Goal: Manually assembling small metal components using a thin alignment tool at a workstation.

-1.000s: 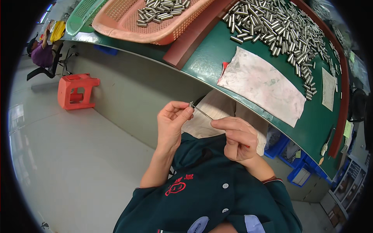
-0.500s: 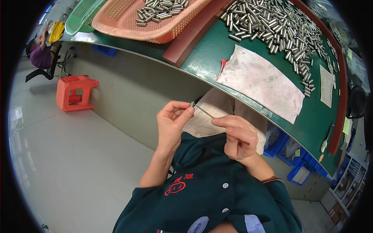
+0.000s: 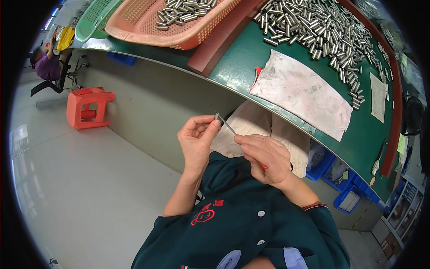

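My left hand (image 3: 196, 136) pinches a small shiny metal cylinder (image 3: 217, 116) between thumb and fingertips, over my lap. My right hand (image 3: 267, 158) is closed round a slim tool with a thin metal shaft (image 3: 228, 127). A bit of red shows at the palm of that hand; the rest of the tool's handle is hidden. The shaft slants up to the left, and its tip meets the top of the cylinder. Whether the tip is inside the cylinder or only against it, I cannot tell. Many like metal cylinders (image 3: 320, 31) lie heaped on the green table (image 3: 228, 67).
A stained white cloth (image 3: 304, 94) lies at the table's near edge. A pink basket (image 3: 148, 38) with several cylinders and a green basket (image 3: 89, 29) stand left of a dark red wooden bar (image 3: 215, 51). Blue bins (image 3: 347, 197) sit below. A red stool (image 3: 89, 107) and a seated person (image 3: 47, 67) are leftward.
Both hands have shifted slightly left, with the cylinder and the tool. My right hand has come nearer to my left and turned a little, and the shaft now slants more steeply.
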